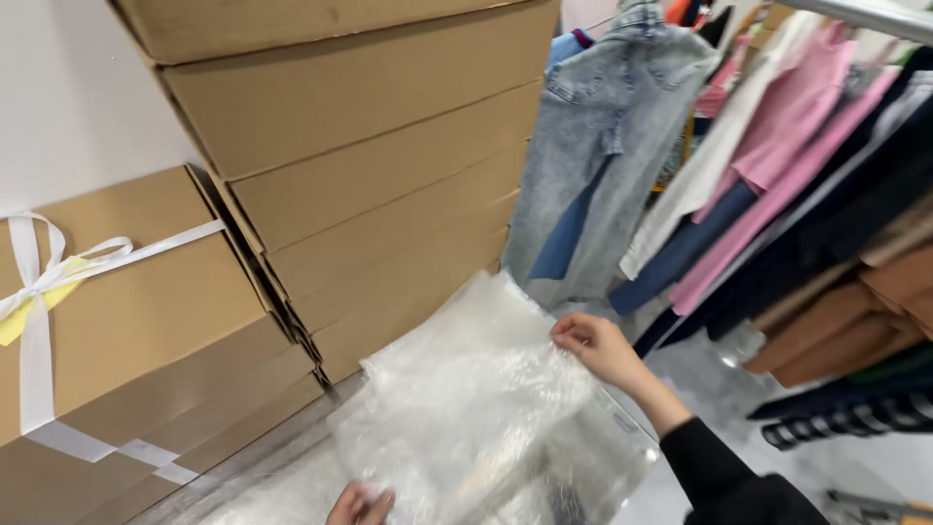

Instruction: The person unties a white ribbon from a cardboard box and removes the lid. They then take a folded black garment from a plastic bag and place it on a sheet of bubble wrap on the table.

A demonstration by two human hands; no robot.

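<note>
Left hand (pixel 360 506) pinching the near bottom edge of a clear plastic bag (pixel 476 408), right hand (pixel 598 348) gripping its far right edge. Bag stretched between both hands, long axis running from near left up to far right. Beyond: stacked cardboard boxes (pixel 369 165) left, hanging jeans (pixel 593 146) and clothes right.

Grey floor (pixel 292 442), stacked flat cardboard boxes (pixel 369 185) standing on it, clear plastic bags (pixel 282 491) lying beside them
</note>
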